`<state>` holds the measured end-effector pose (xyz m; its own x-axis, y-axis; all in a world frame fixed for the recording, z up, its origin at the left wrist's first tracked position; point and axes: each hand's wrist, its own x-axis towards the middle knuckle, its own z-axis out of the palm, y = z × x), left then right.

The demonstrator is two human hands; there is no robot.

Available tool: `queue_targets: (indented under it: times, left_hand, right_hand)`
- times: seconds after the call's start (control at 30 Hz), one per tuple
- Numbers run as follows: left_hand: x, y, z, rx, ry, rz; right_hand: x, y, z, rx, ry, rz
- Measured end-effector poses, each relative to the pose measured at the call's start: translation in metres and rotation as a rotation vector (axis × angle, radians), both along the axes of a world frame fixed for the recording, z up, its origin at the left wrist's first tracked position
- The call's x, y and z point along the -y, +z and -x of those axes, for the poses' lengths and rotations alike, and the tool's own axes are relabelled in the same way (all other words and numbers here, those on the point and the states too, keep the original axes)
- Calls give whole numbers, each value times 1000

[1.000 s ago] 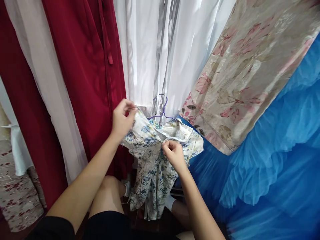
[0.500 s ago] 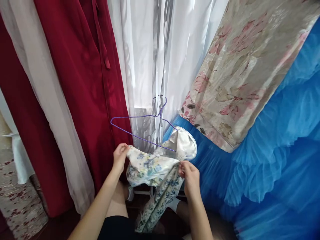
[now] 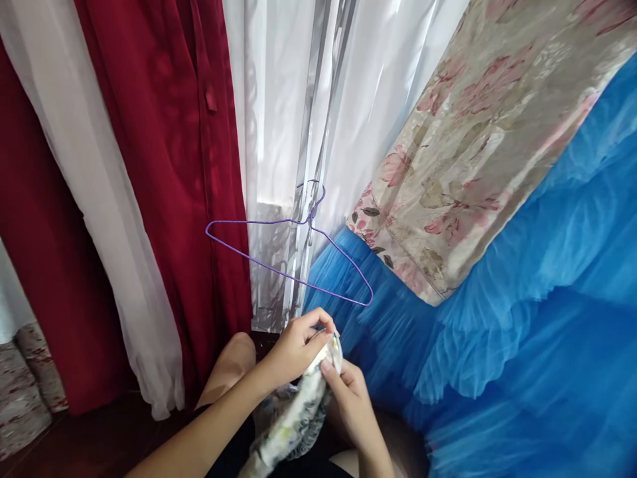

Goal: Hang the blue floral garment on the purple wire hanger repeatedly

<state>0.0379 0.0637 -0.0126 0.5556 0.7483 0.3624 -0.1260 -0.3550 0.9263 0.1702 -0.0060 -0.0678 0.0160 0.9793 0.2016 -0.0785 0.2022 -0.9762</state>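
A white floral garment (image 3: 293, 411) hangs bunched from my two hands, low in the middle of the view. At its upper end my left hand (image 3: 304, 342) pinches the edge of the cloth. My right hand (image 3: 347, 392) grips the same end just to the right, thumb on top. The lower part trails down toward my lap, its shape partly hidden by my forearms. Above my hands a purple wire hanger (image 3: 283, 273) hangs by its hook from a metal stand, with nothing on it.
Dark red fabric (image 3: 174, 166) and a pale sheer drape (image 3: 107, 166) hang at left. White curtains (image 3: 279, 99) and metal poles (image 3: 318, 119) stand behind. At right are a beige floral cloth (image 3: 472, 133) and blue ruffled tulle (image 3: 522, 318). My bare knee (image 3: 231, 362) shows below.
The floral garment has come off the purple hanger and moved down toward my lap. My hands, earlier apart with the cloth spread between them, are now close together at one end.
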Motion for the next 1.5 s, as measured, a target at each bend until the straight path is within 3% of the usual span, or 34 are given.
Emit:
queue_targets:
  times: [0.1,0.2,0.27,0.43,0.57,0.63,0.8,0.9,1.0,1.17,1.37,1.5]
  left_hand:
    - [6,-14,15,3,-240,227]
    - [20,-27,28,-142,-375,199]
    - [31,-32,31,-255,-383,134]
    - [43,-38,21,-316,-171,6]
    - [37,-42,18,-314,-346,155]
    - [32,-39,25,-293,-356,211]
    - [13,-11,60,-243,-215,223]
    - [4,12,79,-196,-187,153]
    - [-1,31,95,-280,-31,46]
    - [-21,52,141,-505,246,-159]
    - [-89,62,228,-931,307,-595]
    - [-131,92,249,-901,536,-758]
  right_hand:
    - [2,10,-23,4,-27,-40]
    - [6,18,-46,89,-104,-67]
    - [9,25,-55,160,-134,-84]
    - [12,51,-57,311,-90,-165]
    - [-3,63,-79,327,-212,-219]
    - [-20,68,-101,290,-296,-226]
    - [-92,97,-136,94,-343,-228]
    - [-135,119,-124,38,-217,-183]
    - [-163,135,-101,49,-51,-108]
    - [-171,145,-90,-35,249,79]
    - [-170,155,-105,-94,308,116]
    - [-172,161,-104,-78,331,161]
